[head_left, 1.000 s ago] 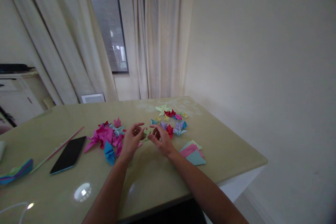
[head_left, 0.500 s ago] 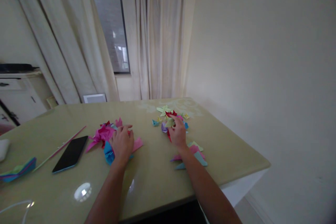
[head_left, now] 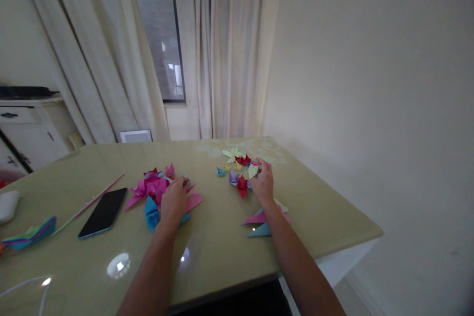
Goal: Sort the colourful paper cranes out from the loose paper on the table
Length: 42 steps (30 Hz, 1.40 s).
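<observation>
My right hand [head_left: 264,181] has its thumb and fingers closed around a pale green folded paper piece [head_left: 253,171], at the right side of a small origami cluster. Near it lie a red paper piece [head_left: 242,186], a purple one [head_left: 233,178], another red piece [head_left: 243,160] and a pale green star-like paper flower [head_left: 233,154]. Over the right edge of a larger pile of magenta folded paper [head_left: 153,185] is my left hand [head_left: 175,200], its fingers curled. What those fingers hold is hidden. Blue folded paper [head_left: 151,214] and a pink piece [head_left: 194,201] show beside that hand.
Pink and blue paper points [head_left: 261,230] lie under my right forearm. To the left are a dark phone [head_left: 102,213], a thin pink-and-green stick [head_left: 89,204] and layered coloured paper [head_left: 33,234]. A wall [head_left: 370,108] runs along the table's right side.
My right hand has shifted right with the pale green piece, uncovering red and purple pieces. My left hand's fingers have curled in at the pile's edge. The view has shifted slightly.
</observation>
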{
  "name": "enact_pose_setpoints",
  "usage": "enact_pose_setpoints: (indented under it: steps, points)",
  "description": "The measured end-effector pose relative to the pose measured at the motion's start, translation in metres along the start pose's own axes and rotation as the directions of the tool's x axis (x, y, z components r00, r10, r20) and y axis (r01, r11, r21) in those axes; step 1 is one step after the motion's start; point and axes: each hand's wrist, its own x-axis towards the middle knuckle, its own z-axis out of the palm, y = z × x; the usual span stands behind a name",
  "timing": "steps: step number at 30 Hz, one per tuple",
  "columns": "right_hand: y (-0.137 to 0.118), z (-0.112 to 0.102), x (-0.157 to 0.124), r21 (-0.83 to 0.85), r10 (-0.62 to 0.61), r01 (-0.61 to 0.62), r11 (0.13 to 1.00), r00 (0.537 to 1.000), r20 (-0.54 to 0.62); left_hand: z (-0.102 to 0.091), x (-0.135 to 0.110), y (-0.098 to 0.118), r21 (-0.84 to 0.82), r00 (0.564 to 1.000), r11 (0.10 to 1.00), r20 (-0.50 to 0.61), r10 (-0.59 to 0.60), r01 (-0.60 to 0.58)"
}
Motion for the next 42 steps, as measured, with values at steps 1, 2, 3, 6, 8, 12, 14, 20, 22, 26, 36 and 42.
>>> enact_pose_setpoints:
  steps: [1, 2, 3, 6, 8, 12, 14, 20, 22, 26, 36, 42]
  points:
    - [0.0, 0.0, 0.0, -0.002, -0.001, 0.001, 1.0, 1.0, 0.006, -0.001, 0.001, 0.002, -0.05, 1.0, 0.999, -0.025, 0.006, -0.007]
    - [-0.001, 0.0, 0.0, -0.006, -0.004, 0.004, 1.0, 1.0, 0.007, -0.001, 0.003, 0.004, -0.104, 0.999, 0.994, -0.049, 0.009, -0.014]
    - [-0.001, 0.0, 0.001, -0.013, -0.007, 0.007, 1.0, 1.0, 0.004, -0.001, 0.004, 0.006, -0.157, 0.998, 0.987, -0.068, 0.011, -0.022]
    - [-0.004, -0.002, 0.002, -0.02, -0.011, 0.011, 1.0, 0.999, -0.034, 0.001, 0.007, 0.011, -0.342, 0.993, 0.938, -0.113, 0.025, -0.062]
    - [-0.01, -0.004, 0.002, -0.008, -0.014, 0.013, 1.0, 0.998, -0.063, 0.003, 0.008, 0.015, -0.573, 0.99, 0.814, -0.135, 0.026, -0.1]
    - [-0.035, -0.003, -0.008, 0.105, -0.095, 0.094, 0.99, 0.995, 0.011, 0.006, 0.006, 0.024, -0.89, 0.996, 0.449, -0.086, -0.013, -0.071]
    - [-0.051, 0.002, -0.019, 0.248, -0.162, 0.119, 0.961, 0.974, 0.161, 0.008, 0.004, 0.03, -0.937, 1.0, 0.35, -0.015, 0.004, -0.015]
    - [-0.084, 0.024, -0.049, 0.537, -0.179, -0.138, 0.832, 0.85, 0.495, 0.02, -0.009, 0.042, -0.931, 0.985, 0.361, 0.107, 0.136, 0.052]
    - [-0.083, 0.026, -0.048, 0.545, -0.156, -0.169, 0.821, 0.852, 0.5, 0.025, -0.01, 0.042, -0.905, 0.986, 0.424, 0.101, 0.135, 0.035]
    - [-0.064, 0.016, -0.026, 0.458, 0.012, -0.137, 0.878, 0.964, 0.264, 0.041, -0.008, 0.032, -0.675, 0.988, 0.733, 0.032, 0.149, -0.089]
    - [0.028, -0.037, 0.026, 0.119, 0.391, -0.374, 0.92, 0.84, -0.376, 0.063, -0.014, 0.024, -0.101, 0.934, 0.955, 0.203, 0.294, -0.278]
    - [0.022, -0.028, 0.018, 0.001, 0.402, -0.432, 0.902, 0.838, -0.369, 0.066, -0.013, 0.036, -0.224, 0.914, 0.911, 0.136, 0.382, -0.347]
